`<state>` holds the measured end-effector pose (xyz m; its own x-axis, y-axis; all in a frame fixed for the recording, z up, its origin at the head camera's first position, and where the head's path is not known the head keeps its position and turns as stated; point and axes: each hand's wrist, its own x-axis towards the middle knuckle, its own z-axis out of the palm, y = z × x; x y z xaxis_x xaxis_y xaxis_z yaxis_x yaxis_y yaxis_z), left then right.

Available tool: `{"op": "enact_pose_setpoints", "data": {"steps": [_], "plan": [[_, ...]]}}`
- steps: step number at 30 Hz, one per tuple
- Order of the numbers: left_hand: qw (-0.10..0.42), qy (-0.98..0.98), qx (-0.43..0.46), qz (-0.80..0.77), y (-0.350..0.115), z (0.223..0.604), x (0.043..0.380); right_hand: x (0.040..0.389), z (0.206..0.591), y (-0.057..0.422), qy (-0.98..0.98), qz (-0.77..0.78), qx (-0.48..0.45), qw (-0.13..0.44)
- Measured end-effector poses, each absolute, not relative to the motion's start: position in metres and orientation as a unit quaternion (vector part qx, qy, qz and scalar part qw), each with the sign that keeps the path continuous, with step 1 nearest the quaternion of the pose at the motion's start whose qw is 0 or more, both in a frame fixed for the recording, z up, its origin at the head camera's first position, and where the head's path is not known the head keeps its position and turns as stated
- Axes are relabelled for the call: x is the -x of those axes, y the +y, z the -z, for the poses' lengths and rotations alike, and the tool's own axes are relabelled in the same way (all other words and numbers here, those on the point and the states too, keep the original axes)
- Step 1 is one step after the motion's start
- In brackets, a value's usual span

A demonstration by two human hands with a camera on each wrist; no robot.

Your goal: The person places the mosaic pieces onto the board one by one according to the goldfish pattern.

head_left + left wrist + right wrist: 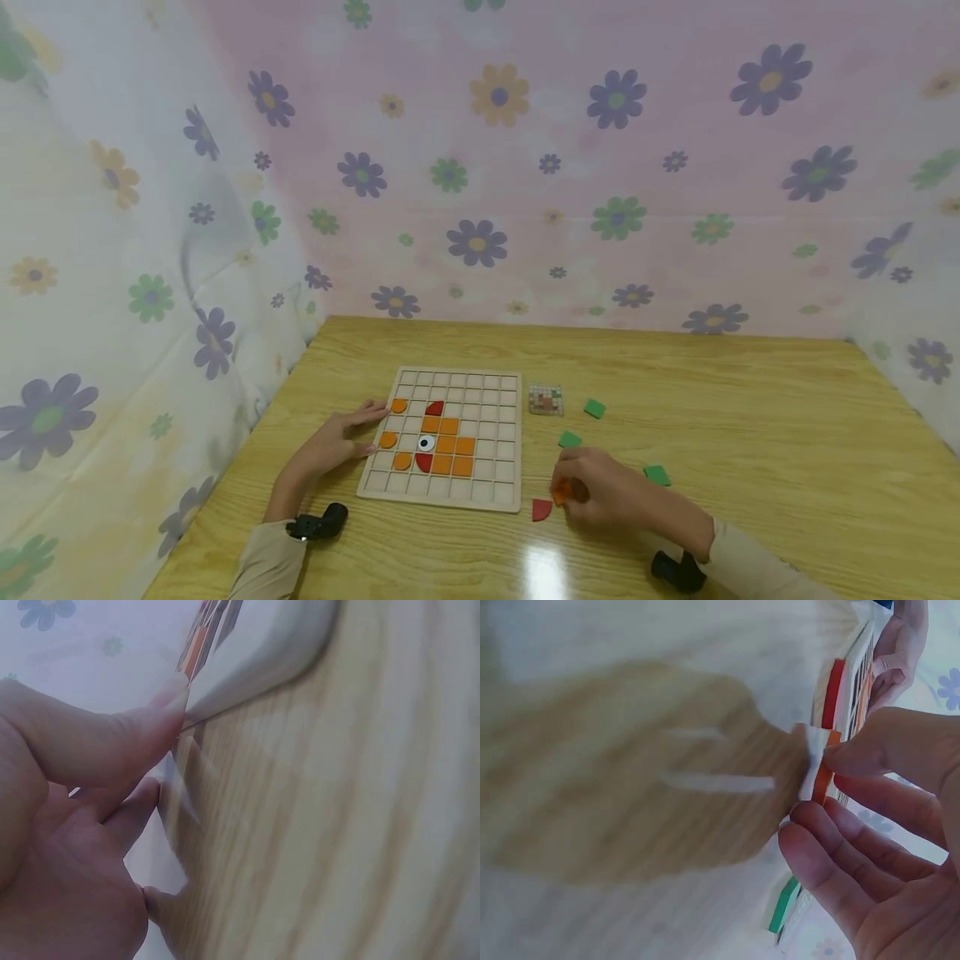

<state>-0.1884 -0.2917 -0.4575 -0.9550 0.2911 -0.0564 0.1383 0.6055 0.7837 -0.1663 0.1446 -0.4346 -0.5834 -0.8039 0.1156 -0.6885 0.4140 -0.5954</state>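
Note:
A wooden grid board point(491, 492) lies left of the middle of the table. On it are orange squares point(465, 447), orange round pieces point(388, 440), a white eye piece point(426, 443) and red quarter-circles point(435, 408). My left hand point(330, 446) rests along the board's left edge, fingers extended; in the left wrist view its thumb point(161, 724) touches the board's side. Right of the board, my right hand point(603, 492) pinches an orange tile point(823, 776) between thumb and fingers, low over the table. A loose red quarter-circle point(541, 509) lies beside it.
Several green pieces, one a green square point(595, 408), lie on the wooden table point(787, 433) around the right hand. A small pattern card point(546, 400) sits by the board's upper right. Flowered cloth point(540, 192) hangs behind the table and at its sides.

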Motion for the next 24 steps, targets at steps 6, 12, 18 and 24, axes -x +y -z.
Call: {"op": "enact_pose_setpoints", "data": {"steps": [6,12,18,24], "plan": [[0.092,0.887,-0.115,-0.437,-0.291,0.457,0.189,0.177,0.432,0.135,0.840,0.307,0.441,0.071],[0.093,0.884,-0.119,-0.443,-0.288,0.455,0.188,0.184,0.428,0.121,0.839,0.308,0.443,0.061],[0.096,0.883,-0.105,-0.447,-0.288,0.455,0.188,0.190,0.425,0.106,0.840,0.304,0.446,0.062],[0.096,0.887,-0.098,-0.441,-0.288,0.454,0.187,0.200,0.423,0.093,0.843,0.294,0.447,0.049]]}}
